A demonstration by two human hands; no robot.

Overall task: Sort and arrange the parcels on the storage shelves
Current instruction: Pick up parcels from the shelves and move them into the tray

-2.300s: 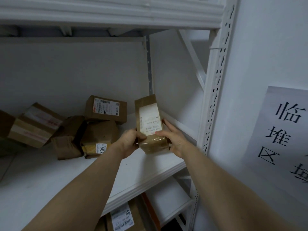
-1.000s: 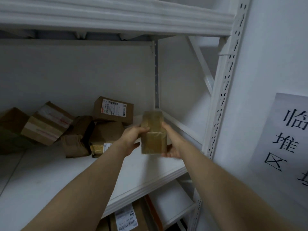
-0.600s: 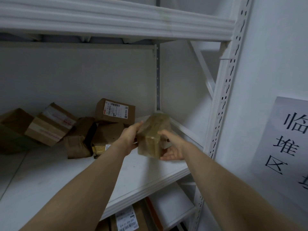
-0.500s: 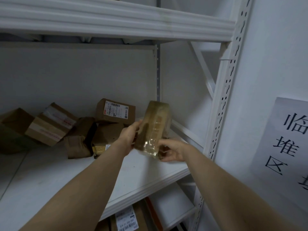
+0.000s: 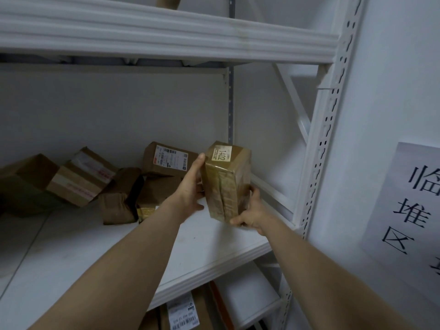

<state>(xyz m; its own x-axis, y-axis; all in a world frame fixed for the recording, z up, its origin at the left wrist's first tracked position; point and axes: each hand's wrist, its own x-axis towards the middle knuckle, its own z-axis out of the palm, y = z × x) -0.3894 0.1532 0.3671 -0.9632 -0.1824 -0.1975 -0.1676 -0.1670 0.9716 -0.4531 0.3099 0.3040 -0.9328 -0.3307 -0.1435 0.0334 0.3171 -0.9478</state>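
A white steel shelving rack (image 5: 326, 139) fills the view, its perforated upright on the right. Its middle shelf (image 5: 83, 253) carries the parcels. On the wall to the right hangs a paper sign (image 5: 409, 210) printed in large black characters reading 临 堆 区 downward, with a second column cut off at the frame edge.

At the back left of the middle shelf lies a loose heap of brown parcels (image 5: 100, 184), some tilted against one another. The one nearest the rear post, a carton (image 5: 152, 163), bears a white shipping label (image 5: 170, 158) with barcodes. Its print is too small to read.

The taped parcel (image 5: 226, 182), brown and wrapped in glossy tape, stands upright over the right end of the middle shelf. Whether its lower end touches the board cannot be told. The left hand (image 5: 190, 189) lies flat against its left side, its fingers (image 5: 199, 163) straight and reaching to the top corner. The right hand (image 5: 252, 213) grips the lower right corner, thumb across the front and fingers (image 5: 252, 190) curled round the far side.

Below the shelf, a box (image 5: 202, 310) shows a barcode label (image 5: 183, 310). On the taped parcel's top sits a small yellowish sticker (image 5: 222, 154) reading 1402.
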